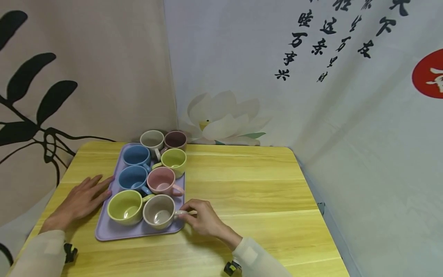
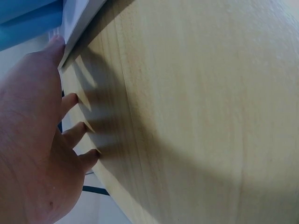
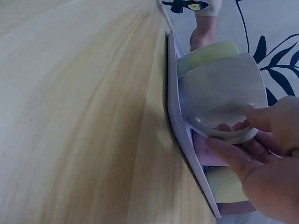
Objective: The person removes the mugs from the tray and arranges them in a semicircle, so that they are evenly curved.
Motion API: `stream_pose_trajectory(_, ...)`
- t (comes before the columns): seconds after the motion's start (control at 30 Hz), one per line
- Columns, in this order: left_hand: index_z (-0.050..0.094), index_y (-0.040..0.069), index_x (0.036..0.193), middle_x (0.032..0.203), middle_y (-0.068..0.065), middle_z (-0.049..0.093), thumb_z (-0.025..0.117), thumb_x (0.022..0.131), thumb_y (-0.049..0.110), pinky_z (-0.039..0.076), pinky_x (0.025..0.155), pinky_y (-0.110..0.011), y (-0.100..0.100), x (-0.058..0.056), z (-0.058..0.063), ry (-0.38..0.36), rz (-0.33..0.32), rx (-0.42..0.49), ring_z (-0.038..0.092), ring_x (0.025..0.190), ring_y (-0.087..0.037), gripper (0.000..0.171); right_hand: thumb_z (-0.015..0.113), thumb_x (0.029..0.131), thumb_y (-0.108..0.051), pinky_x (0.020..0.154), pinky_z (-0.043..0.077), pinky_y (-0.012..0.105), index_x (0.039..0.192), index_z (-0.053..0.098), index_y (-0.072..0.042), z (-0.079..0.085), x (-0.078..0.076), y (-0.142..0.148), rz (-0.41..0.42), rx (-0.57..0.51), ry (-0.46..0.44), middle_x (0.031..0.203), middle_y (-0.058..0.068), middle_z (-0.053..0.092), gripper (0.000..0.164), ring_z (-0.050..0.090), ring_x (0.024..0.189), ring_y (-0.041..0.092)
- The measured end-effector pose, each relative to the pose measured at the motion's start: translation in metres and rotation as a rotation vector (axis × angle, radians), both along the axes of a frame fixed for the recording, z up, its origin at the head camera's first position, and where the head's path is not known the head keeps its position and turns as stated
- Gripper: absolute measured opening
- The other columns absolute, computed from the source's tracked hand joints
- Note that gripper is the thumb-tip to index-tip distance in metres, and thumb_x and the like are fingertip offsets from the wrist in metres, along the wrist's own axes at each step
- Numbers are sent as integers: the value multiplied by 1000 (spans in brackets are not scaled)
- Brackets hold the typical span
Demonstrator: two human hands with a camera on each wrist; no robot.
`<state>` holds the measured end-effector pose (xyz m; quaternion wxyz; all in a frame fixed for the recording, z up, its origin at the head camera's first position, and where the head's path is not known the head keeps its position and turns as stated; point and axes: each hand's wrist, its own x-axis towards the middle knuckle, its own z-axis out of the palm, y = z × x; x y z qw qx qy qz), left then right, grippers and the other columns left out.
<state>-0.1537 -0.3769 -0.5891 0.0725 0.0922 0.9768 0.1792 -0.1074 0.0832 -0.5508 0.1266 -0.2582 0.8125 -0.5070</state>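
A grey-white mug [image 1: 158, 212] sits at the front right corner of a lilac tray [image 1: 117, 233]. My right hand [image 1: 205, 220] pinches its handle between thumb and fingers; the right wrist view shows the mug's side [image 3: 224, 84] within the tray's rim. On the table left of the tray lies my left hand [image 1: 80, 199], fingers spread and thumb at the tray's edge [image 2: 79, 21]. Beside the grey-white mug stands a yellow-green mug [image 1: 124, 209]. Behind them are a pink mug [image 1: 160, 180] and two blue mugs [image 1: 132, 177].
Farther back on the tray stand another yellow-green mug [image 1: 174, 159], a second pale mug [image 1: 151, 138] and a dark mauve mug [image 1: 175, 139]. The wooden table [image 1: 249, 200] extends right of the tray. Printed curtains [image 1: 235, 57] hang behind the table.
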Motion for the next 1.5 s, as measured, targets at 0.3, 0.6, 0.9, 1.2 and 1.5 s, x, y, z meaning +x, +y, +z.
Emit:
stream_pose_trajectory(0.3,35,13,177,174,-48,26,46,121,52,20,121,-94,2,-1,0,-4,-1,-2,23,154,-82,69,79,104,-4,96,65,16,115,81,0,-2,3,10,-20,-41,15,116,15,83,12,80,111,12)
stream_pose_trajectory(0.6,34,14,177,174,-48,25,46,121,53,19,121,-94,1,-2,-1,-5,6,-6,22,155,-81,70,78,104,-2,96,67,22,112,80,0,-1,8,25,-93,-120,-44,116,17,82,9,82,111,12)
stream_pose_trajectory(0.9,33,15,178,174,-48,26,46,120,54,18,121,-94,-1,-3,-7,-1,10,8,22,156,-80,70,77,105,-4,97,69,28,113,78,-1,5,11,56,-166,-189,-46,116,20,81,9,84,116,38)
stream_pose_trajectory(1.2,32,16,179,173,-48,26,45,121,53,19,119,-95,-3,-5,-8,-1,-1,6,22,154,-81,70,76,105,1,94,71,34,113,76,3,9,7,88,-352,-180,-39,116,24,81,9,83,116,45)
stream_pose_trajectory(1.5,32,17,179,173,-49,26,44,121,53,19,118,-96,-4,-5,-9,0,-9,3,23,153,-82,70,76,106,-3,57,48,14,114,73,3,3,-2,115,-590,-185,-64,112,23,87,10,85,112,40)
